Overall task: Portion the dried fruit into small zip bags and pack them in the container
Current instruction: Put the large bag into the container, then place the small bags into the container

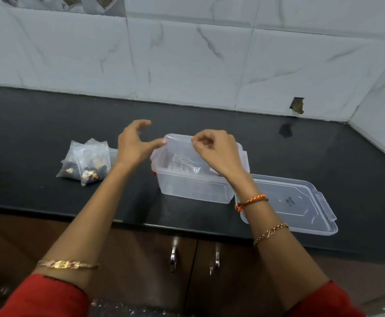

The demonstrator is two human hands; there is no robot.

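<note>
A clear plastic container [193,186] stands open on the black counter, with clear plastic bags lying inside it. Above its far rim I hold an empty clear zip bag [178,152] by its top edge. My left hand [134,143] pinches the bag's left corner with thumb and finger, the other fingers spread. My right hand [214,149] pinches the right corner. To the left on the counter lie two filled zip bags of dried fruit [86,162], dark and tan pieces showing through.
The container's clear lid [301,202] lies flat to the right, near the counter's front edge. A tiled wall runs behind and along the right. Cabinet doors with metal handles [174,259] sit below the counter.
</note>
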